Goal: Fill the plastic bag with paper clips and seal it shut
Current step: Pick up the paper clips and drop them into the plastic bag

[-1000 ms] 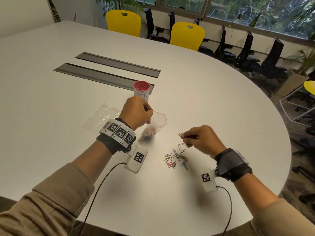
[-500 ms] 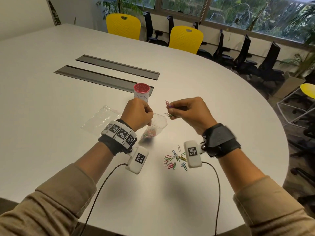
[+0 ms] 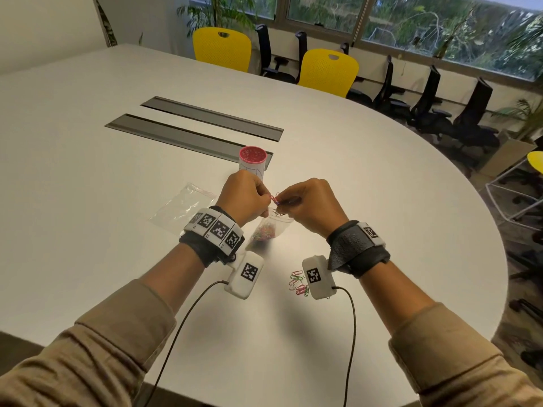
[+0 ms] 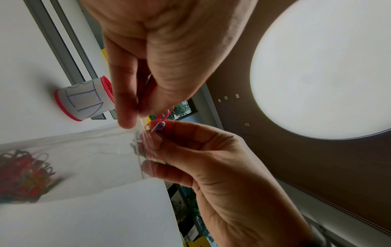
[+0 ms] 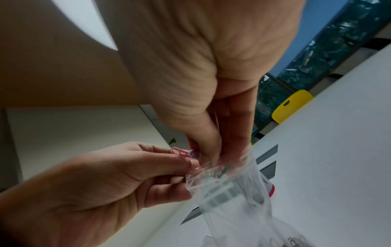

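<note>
My left hand (image 3: 263, 205) pinches the rim of a small clear zip bag (image 3: 271, 230) and holds its mouth up off the table (image 3: 382, 177); the thumb and forefinger (image 4: 127, 107) grip the rim. Coloured paper clips (image 3: 263, 233) lie heaped in the bag's bottom, blurred in the left wrist view (image 4: 23, 175). My right hand (image 3: 283, 202) pinches a few pink and blue clips (image 3: 275, 200) at the bag's mouth, its fingertips (image 5: 211, 150) touching the open rim of the bag (image 5: 222, 182). More loose clips (image 3: 297, 282) lie on the table under my right wrist.
A white cup with a red rim (image 3: 253, 160) stands just beyond my hands. A second, flat clear bag (image 3: 182, 207) lies left of my left wrist. Two grey cable slots (image 3: 191, 136) run across the table further back. Chairs line the far edge.
My right hand picked clips from the loose pile, rose and swung left to the bag's mouth. The left hand stayed put, holding the bag.
</note>
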